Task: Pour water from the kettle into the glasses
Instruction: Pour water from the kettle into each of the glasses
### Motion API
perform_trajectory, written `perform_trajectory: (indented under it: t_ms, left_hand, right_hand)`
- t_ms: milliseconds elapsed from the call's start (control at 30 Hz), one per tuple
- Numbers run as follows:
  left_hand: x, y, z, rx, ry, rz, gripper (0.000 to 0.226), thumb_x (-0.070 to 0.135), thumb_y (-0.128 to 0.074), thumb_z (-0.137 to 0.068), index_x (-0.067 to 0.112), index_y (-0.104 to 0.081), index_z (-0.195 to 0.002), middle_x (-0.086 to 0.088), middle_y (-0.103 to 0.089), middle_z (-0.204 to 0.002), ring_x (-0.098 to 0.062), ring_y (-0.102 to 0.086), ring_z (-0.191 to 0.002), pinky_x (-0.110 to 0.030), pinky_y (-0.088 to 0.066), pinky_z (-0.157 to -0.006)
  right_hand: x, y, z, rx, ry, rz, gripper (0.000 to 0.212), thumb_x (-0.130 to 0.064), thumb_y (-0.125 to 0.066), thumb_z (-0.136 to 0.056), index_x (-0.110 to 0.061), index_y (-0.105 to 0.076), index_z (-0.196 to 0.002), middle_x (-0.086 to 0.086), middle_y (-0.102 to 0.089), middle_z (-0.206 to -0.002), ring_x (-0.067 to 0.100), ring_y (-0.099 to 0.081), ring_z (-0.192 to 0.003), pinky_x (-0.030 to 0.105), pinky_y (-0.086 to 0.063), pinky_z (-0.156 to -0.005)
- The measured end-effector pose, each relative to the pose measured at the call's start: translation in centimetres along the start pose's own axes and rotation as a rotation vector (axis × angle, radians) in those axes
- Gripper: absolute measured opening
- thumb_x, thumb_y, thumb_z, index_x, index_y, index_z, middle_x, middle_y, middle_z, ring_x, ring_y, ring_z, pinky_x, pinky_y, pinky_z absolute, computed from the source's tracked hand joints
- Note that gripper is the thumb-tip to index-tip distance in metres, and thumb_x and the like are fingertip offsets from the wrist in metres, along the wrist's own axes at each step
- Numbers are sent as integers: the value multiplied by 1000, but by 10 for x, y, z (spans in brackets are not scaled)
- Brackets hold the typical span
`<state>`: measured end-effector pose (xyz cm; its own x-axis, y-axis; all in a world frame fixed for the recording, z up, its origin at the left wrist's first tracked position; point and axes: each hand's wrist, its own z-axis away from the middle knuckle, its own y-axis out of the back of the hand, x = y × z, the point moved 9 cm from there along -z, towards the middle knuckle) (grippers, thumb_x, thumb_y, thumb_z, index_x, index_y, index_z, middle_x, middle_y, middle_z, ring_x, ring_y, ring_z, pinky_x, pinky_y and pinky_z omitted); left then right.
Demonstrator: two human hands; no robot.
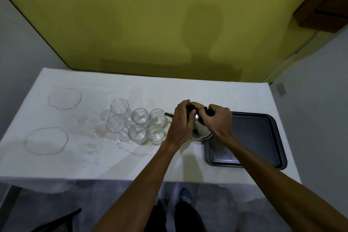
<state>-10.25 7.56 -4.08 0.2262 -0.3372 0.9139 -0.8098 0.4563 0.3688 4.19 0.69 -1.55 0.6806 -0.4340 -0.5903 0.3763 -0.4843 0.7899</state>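
A shiny steel kettle (201, 132) is tilted to the left, its thin spout over the rim of the far right glass (157, 117). My right hand (218, 120) grips the kettle's black handle. My left hand (181, 124) presses on the black lid knob at the kettle's top. Several clear glasses stand in a cluster left of the kettle: two tall ones (119, 107) on the left and short ones (139, 116) beside them. The near short glasses (155, 133) seem to hold some water.
A dark tray (263, 137) lies on the white tablecloth (113, 156) right of the kettle, partly under it. Ring-shaped stains mark the cloth at left. A yellow wall stands behind the table, and the table's front edge is near my legs.
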Motion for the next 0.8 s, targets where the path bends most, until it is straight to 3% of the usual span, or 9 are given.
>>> perform_trajectory:
  t_ms: [333, 467, 633, 733, 800]
  left_hand:
    - [1, -2, 3, -8, 14, -10, 53, 44, -39, -101, 6, -45, -138, -10, -56, -132, -22, -53, -123, -35, -44, -104]
    - [5, -5, 2, -39, -8, -32, 54, 44, -39, -101, 6, -45, -139, -10, -55, -134, -23, -52, -124, -36, -44, -104]
    - [14, -11, 2, -78, -47, -136, 64, 56, -39, -101, 5, -46, -141, -12, -54, -137, -27, -49, -127, -38, -44, -105]
    - [21, -12, 3, -53, -81, -205, 58, 47, -43, -101, 4, -48, -139, -13, -56, -135, -27, -49, -126, -41, -45, -105]
    - [27, -9, 4, -23, -105, -235, 54, 42, -45, -101, 3, -50, -137, -14, -57, -133, -27, -50, -124, -41, -46, -103]
  right_hand:
    - [-6, 6, 5, -3, -19, -4, 56, -49, -63, -84, -19, -34, -47, -2, -34, -40, 20, -38, -42, 30, -23, -48]
    - [8, 3, 8, 9, -78, -72, 63, -60, -55, -84, -5, -51, -51, 9, -50, -43, 33, -53, -46, 38, -36, -49]
    - [28, -6, 22, -7, -174, -319, 56, -57, -59, -90, -9, -70, -62, 4, -69, -55, 27, -68, -56, 45, -54, -55]
    - [28, -4, 28, -5, -185, -410, 48, -44, -62, -96, -6, -74, -69, 5, -72, -60, 24, -69, -57, 36, -53, -52]
    - [26, -2, 30, -8, -176, -458, 39, -30, -64, -100, -4, -75, -73, 2, -71, -60, 10, -64, -52, 24, -48, -50]
